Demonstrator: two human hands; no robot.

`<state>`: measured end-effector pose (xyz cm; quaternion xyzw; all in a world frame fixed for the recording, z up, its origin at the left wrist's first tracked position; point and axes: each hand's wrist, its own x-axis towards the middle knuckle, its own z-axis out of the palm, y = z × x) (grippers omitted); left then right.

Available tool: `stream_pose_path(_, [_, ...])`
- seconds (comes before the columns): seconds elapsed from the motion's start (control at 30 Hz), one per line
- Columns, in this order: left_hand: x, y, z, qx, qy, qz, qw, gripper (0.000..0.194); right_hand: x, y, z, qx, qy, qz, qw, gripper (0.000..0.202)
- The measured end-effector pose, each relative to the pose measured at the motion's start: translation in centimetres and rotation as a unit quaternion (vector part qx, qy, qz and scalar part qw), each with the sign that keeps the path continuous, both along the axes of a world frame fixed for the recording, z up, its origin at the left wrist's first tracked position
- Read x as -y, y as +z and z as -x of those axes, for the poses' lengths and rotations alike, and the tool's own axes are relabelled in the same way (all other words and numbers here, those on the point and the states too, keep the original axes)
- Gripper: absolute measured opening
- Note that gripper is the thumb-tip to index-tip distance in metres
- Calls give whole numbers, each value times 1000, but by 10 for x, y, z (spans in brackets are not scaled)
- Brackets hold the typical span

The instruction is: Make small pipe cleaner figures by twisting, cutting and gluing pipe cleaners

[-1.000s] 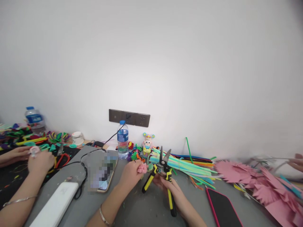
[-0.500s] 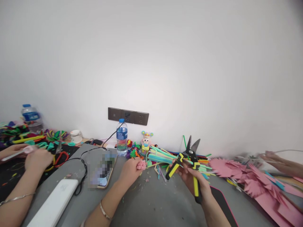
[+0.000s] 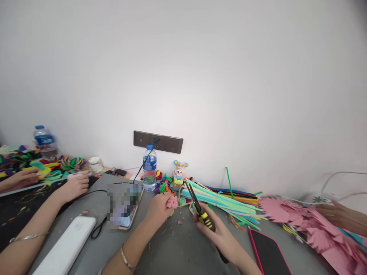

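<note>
My left hand [image 3: 158, 209]: pinches a pink fluffy piece [image 3: 172, 202] between closed fingers, in front of the toy figurine [image 3: 178, 175].
My right hand [image 3: 219, 231]: curls round the yellow-and-black shears [image 3: 204, 218], in front and right of the figurine.
Pipe cleaners [image 3: 223, 201]: lie bundled right of the figurine.
Care: a light pinch spares the fluff; I do best keeping fingertips clear of the blades.

A water bottle [image 3: 149, 170] stands near the dark wall sockets [image 3: 158, 142]

Blue bottle labels [image 3: 149, 163], white characters [image 3: 46, 140], too blurred to read
</note>
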<state>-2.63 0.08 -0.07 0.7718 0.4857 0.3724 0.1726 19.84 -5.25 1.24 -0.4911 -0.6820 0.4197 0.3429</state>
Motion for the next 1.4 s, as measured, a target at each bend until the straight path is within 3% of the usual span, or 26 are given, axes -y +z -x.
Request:
stream_pose_path(0.17, [1, 3, 3, 29, -5, -22, 999, 20, -4, -20, 5, 108, -64, -117, 985, 56])
stream_pose_path(0.37, [-1, 8, 10, 20, -72, -43, 996, 20, -4, -13, -3, 175, -29, -182, 967, 60])
stream_pose_path(0.5, [-2, 9, 12, 15, -92, -56, 994, 21, -2, -9, -6, 181, -13, -170, 969, 61])
stream_pose_path(0.73, [-2, 6, 12, 9, -136, -50, 989, 16, -1, -17, -3, 164, 25, -156, 974, 64])
stream_pose_path(0.97, [-1, 5, 11, -29, -101, 1, 995, 25, -1, -11, 2, 213, -12, -199, 956, 57])
stream_pose_path(1.27, [-1, 7, 10, -1, -75, 63, 995, 45, -1, -12, 7, 270, -31, -222, 937, 50])
stream_pose_path(1.4, [-4, 6, 12, -5, -76, 61, 995, 35, -1, -15, 11, 285, -38, -220, 932, 50])
